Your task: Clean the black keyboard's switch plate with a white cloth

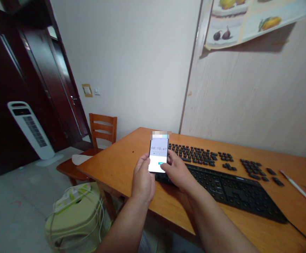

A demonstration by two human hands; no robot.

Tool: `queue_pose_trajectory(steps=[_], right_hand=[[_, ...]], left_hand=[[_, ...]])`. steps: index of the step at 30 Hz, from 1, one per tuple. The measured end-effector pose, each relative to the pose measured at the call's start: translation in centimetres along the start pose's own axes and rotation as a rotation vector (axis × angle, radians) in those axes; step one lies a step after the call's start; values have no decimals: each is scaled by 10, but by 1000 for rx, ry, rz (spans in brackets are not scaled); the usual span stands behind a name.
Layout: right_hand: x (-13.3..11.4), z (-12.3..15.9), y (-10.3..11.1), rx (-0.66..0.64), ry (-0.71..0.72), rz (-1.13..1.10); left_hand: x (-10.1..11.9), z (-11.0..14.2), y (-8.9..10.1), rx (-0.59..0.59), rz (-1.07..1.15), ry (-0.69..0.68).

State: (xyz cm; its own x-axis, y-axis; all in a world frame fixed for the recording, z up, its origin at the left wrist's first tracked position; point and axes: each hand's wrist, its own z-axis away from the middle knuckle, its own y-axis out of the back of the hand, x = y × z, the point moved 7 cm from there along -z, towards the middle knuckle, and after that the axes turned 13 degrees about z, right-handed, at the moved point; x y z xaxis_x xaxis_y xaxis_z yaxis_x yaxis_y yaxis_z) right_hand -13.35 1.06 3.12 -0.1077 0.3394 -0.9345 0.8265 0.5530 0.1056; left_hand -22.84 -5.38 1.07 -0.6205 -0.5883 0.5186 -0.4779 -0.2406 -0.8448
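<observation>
- Holding up a slim, upright rectangular phone with a lit, mostly white screen [157, 159], I was at the step of working its timer display, which read 00:10:47.
- My left hand [143, 178] was gripping the phone along its left side, the thumb at the edge.
- My right hand [179, 172] was curled around the right side, its thumb over the lower screen, close to a small blue-green button [160, 163]. I couldn't tell whether the thumb was pressing.
- The phone was above the near part of the orange-brown wooden table [118, 158], in front of the left end of a long black plastic keyboard [232, 189].
- Behind the keyboard lay small loose black plastic keycaps [200, 154] in grouped rows, and to their right a thin white stick-shaped tool [296, 186]. Neither hand held any of these.
- As I judged it, a press on that button called for a steady left grip and a light, accurate right thumb, without tilting the phone.
</observation>
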Motion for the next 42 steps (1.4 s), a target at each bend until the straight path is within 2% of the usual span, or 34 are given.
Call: queue_pose_trajectory(steps=[9,17,28,34,42], right_hand=[[-11,3,-3,-87,9,-92],[-2,1,-2,-60,12,-72],[-7,2,-3,-65,14,-88],[-8,-1,6,7,4,-11],[-29,-2,30,231,83,13]], left_hand=[[3,2,-2,12,26,9],[3,3,-2,14,11,8],[1,1,1,23,5,5],[-1,4,1,21,-2,27],[-9,11,-2,-14,-126,14]])
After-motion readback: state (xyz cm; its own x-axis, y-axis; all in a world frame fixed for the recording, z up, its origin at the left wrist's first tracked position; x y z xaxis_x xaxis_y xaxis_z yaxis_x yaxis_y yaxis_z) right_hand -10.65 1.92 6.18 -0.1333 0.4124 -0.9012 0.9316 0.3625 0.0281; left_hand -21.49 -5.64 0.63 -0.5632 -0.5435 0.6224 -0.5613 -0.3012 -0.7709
